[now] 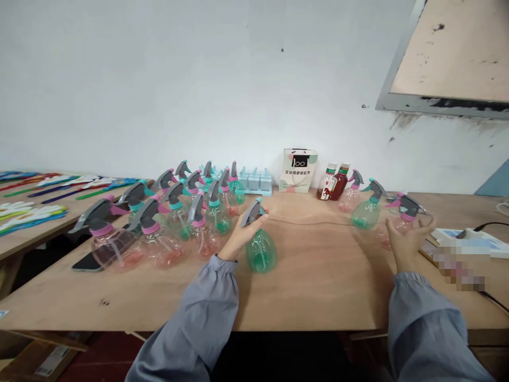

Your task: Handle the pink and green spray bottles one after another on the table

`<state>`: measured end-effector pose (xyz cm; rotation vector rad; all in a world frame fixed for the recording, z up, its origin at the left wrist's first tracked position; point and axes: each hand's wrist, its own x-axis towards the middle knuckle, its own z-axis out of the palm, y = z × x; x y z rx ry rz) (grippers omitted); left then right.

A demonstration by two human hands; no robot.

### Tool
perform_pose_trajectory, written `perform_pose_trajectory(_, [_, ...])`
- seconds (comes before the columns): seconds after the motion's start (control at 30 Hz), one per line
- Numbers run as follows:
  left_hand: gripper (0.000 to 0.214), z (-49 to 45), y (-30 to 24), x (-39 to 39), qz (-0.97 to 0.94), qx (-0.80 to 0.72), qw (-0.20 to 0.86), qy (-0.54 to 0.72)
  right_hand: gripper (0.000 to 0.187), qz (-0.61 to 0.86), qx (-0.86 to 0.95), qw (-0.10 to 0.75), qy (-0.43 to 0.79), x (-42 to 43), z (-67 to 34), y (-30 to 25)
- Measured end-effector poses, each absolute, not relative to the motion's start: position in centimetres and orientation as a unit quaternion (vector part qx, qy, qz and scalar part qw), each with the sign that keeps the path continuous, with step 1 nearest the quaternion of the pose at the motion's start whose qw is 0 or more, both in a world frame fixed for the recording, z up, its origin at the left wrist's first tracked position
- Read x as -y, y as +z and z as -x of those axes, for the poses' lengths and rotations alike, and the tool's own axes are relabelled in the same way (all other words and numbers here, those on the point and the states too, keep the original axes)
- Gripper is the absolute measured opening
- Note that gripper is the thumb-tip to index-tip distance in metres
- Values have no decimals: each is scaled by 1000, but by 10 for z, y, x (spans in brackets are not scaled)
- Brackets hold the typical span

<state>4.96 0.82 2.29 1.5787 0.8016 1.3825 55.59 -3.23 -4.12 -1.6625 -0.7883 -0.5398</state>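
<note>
A green spray bottle (261, 253) with a grey trigger head stands upright near the table's middle. My left hand (243, 233) is closed around its neck, just under the head. On the right, my right hand (409, 241) is in front of a pink spray bottle (406, 216) with a grey and pink head. Its thumb and fingers are spread to either side of that bottle's neck; whether they touch it, I cannot tell. The hand hides much of the bottle's body. Just beyond stand another green spray bottle (366, 212) and another pink one (350, 199).
Several pink and green spray bottles (159, 246) stand grouped on the left, with a phone (87, 262) beside them. Along the wall are a light blue mould tray (256, 183), a paper bag (298, 170) and two sauce bottles (334, 182). A power strip (469, 241) lies at right.
</note>
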Motion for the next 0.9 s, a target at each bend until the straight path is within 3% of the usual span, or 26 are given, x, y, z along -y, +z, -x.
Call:
perform_pose_trajectory(0.13, [26,-44,26,-5,-639,-298,448,550,112,715,313,586,-219,28,-550,-54])
perform_pose_trajectory(0.3, [26,-47,27,-4,-594,-234,524,564,82,712,398,536,-218,24,-491,-56])
perform_pose_trajectory(0.47, [33,-51,28,0,-561,-215,573,558,62,635,524,550,-140,9,-392,-60])
perform_pose_trajectory(0.63, [32,-52,29,6,-594,-228,559,532,61,591,582,558,-11,0,-330,-61])
perform_pose_trajectory(0.8, [9,-54,30,10,-564,-286,514,579,64,586,586,559,5,2,-319,-58])
perform_pose_trajectory(0.9, [14,-56,30,12,-574,-268,523,570,64,582,589,560,8,4,-321,-57])
